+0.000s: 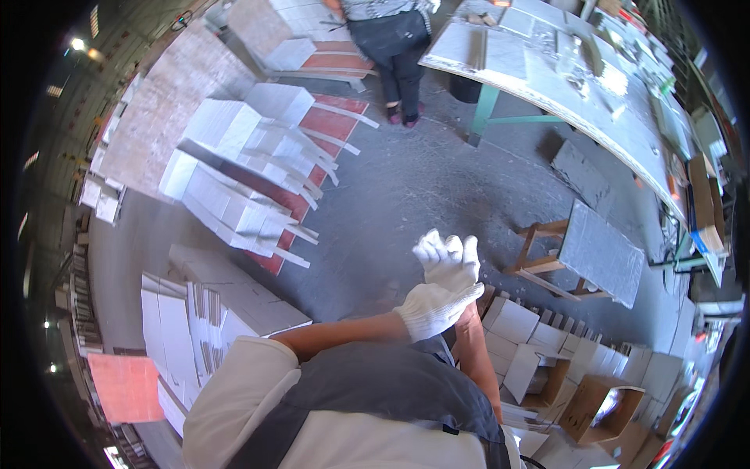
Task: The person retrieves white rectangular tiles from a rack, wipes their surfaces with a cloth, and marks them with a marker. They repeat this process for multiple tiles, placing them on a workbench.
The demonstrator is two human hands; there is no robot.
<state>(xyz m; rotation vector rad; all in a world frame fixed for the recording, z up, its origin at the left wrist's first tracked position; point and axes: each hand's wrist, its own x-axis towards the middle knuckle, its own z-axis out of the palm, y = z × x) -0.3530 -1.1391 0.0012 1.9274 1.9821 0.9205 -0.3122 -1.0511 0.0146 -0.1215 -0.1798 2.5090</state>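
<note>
Close in, your dark apron (383, 383) covers a pale shirt (242, 383). Just beyond, your left hand (437, 307), in its own white glove, has its fingers closed about the cuff of the right glove (455, 272). That glove is on your right hand (451, 262), its fingers raised, released and slightly bent. Brown cartons (580, 402) and white boxes (512, 319) lie to your right; flat cartons (176, 328) stand left. Past them sits a grey-topped stool (605, 254). Farther left, white stacks (226, 125) rest on a red board (345, 111). Beyond are a cluttered worktable (531, 74) and, beside it, a person (394, 47) in dark trousers.
</note>
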